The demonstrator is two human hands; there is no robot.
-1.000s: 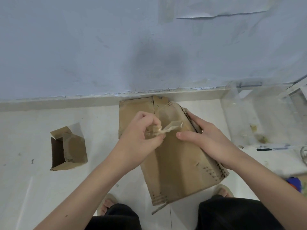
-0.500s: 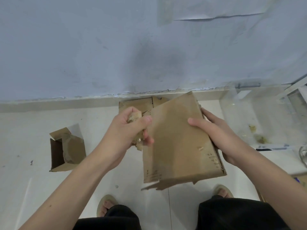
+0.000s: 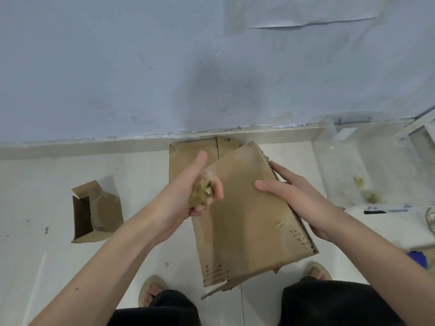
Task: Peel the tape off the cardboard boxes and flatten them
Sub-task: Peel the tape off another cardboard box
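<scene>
A flattened brown cardboard box [image 3: 247, 222] hangs tilted above the floor. My right hand [image 3: 296, 198] grips its right edge, thumb on the top face and fingers underneath. My left hand [image 3: 186, 191] is just left of the box, fingers curled round a crumpled wad of peeled tape [image 3: 202, 192], thumb sticking up. Another flat cardboard piece [image 3: 188, 154] lies on the floor against the wall, partly hidden behind the held box. A small open cardboard box [image 3: 96, 212] lies on its side at the left.
A grey-blue wall [image 3: 164, 67] rises close ahead above the white tiled floor [image 3: 35, 196]. A clear plastic container [image 3: 367, 168] with scraps in it stands at the right. My two sandalled feet [image 3: 153, 290] show at the bottom. A blue object [image 3: 420, 258] sits at the right edge.
The tape strip has come off the box and my left hand has balled it up. The right hand turned the box and lowered it slightly.
</scene>
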